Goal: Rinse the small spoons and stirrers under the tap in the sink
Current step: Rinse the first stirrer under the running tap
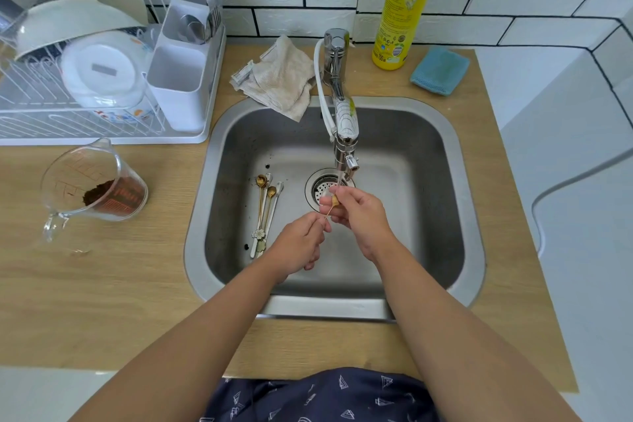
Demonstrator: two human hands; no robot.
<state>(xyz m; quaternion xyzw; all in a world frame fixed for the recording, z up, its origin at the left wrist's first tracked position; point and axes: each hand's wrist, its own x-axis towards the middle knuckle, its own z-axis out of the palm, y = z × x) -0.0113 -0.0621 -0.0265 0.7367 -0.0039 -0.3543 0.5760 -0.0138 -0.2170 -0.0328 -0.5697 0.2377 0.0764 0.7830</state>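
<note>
Head view looks down into a steel sink [455, 181], where both hands meet under the tap [344, 134]. Left hand [301, 245] pinches the near end of a thin gold spoon [329, 209] between thumb and fingertips, the other fingers curled in. Right hand [356, 212] grips the spoon's bowl end in its fingertips, just below the spout, with a thin stream of water falling onto it above the drain strainer [320, 187]. To the left of the hands, on the sink floor, lies a small bunch of spoons and stirrers [265, 212], side by side, bowls toward the far end and flower-shaped ends nearer; dark specks sit close by them. A crumpled beige cloth [281, 75] hangs over the far rim of the sink. On the wooden counter to the left, a clear measuring jug [92, 185] lies tilted with brown grounds inside, and beyond it stands a white dish rack [102, 79]. Far right of the tap stand a yellow dish-soap bottle [404, 7] and a blue sponge [440, 70].
</note>
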